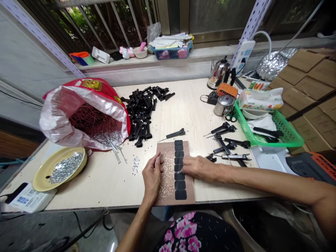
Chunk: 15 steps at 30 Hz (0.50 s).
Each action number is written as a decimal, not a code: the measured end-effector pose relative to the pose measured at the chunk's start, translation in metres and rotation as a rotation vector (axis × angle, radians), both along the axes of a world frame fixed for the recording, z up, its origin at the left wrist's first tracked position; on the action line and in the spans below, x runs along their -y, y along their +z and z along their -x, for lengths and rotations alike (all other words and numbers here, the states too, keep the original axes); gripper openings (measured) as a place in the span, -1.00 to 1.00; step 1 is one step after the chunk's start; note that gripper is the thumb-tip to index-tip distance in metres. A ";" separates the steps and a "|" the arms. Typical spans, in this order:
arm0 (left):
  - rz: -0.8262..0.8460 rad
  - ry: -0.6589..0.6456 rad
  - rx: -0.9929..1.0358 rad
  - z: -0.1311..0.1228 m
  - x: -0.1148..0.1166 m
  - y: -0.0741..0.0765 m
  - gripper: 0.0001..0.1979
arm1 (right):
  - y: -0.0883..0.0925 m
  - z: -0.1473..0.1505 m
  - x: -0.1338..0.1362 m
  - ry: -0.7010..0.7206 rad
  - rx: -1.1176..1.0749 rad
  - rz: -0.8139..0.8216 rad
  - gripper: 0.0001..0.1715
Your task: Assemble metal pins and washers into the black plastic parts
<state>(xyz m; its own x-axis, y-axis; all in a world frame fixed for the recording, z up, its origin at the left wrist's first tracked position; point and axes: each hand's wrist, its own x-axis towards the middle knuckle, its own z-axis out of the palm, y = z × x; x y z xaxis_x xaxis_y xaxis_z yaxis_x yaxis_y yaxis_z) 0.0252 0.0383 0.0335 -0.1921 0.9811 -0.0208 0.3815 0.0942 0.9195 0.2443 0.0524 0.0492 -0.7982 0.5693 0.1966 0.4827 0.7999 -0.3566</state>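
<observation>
A brown board (168,190) lies at the table's front edge, its left part speckled with pale marks. Down its right side runs a column of black rounded pads (180,184). My left hand (152,176) rests at the board's left edge, fingers curled together; what they hold, if anything, is hidden. Over the pads, my right hand (198,168) has its fingertips pinched on something too small to make out. Beyond the board lies a black plastic handle (175,133) with a thin metal rod. Small silvery pieces (135,164) are scattered left of my left hand.
At left are a red bag (86,119) of thin rods and a yellow bowl (39,175) of silvery bits. Black plastic parts (141,112) are heaped behind. Rodded handles (223,143), a green basket (294,140), a metal cup (224,106) and a kettle (218,75) stand right.
</observation>
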 end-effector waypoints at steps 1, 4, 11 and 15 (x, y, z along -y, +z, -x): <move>0.005 -0.004 -0.005 0.001 0.000 0.000 -0.55 | 0.005 -0.005 0.004 0.021 0.045 -0.003 -0.74; 0.015 -0.021 0.015 0.004 -0.001 -0.003 -0.56 | 0.027 -0.032 0.001 -0.117 0.246 0.009 -0.83; -0.050 -0.031 0.019 0.002 0.007 -0.004 -0.62 | 0.051 -0.044 -0.073 -0.284 0.216 -0.185 -0.72; -0.162 0.006 -0.140 0.025 0.016 0.007 -0.67 | 0.017 0.015 -0.111 -0.160 0.140 -0.228 -0.74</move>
<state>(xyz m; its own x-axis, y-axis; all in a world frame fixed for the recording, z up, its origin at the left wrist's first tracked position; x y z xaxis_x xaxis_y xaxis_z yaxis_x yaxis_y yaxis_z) -0.0002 0.0218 0.0400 -0.1884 0.9682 0.1649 0.5065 -0.0481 0.8609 0.2290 0.1639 0.0658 -0.7305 0.6439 0.2276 0.6407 0.7615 -0.0980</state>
